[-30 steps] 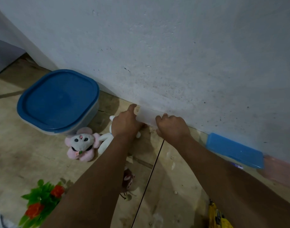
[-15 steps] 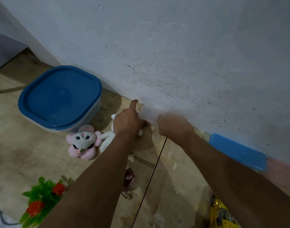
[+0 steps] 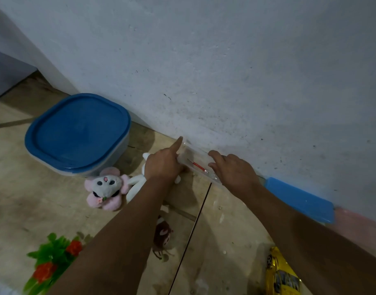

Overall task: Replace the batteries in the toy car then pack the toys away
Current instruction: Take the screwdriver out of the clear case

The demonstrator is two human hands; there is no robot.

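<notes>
A clear plastic case (image 3: 201, 161) is held at the floor's far edge, against the wall (image 3: 225, 60), with a red-handled tool (image 3: 197, 164) seen inside. It is gripped at its left end by the left hand (image 3: 163, 165), index finger extended along it. The right hand (image 3: 231, 170) is laid over its right part, fingers loosely spread; whether they grip cannot be told. The yellow toy car (image 3: 278, 275) lies at the floor's near edge, well apart.
</notes>
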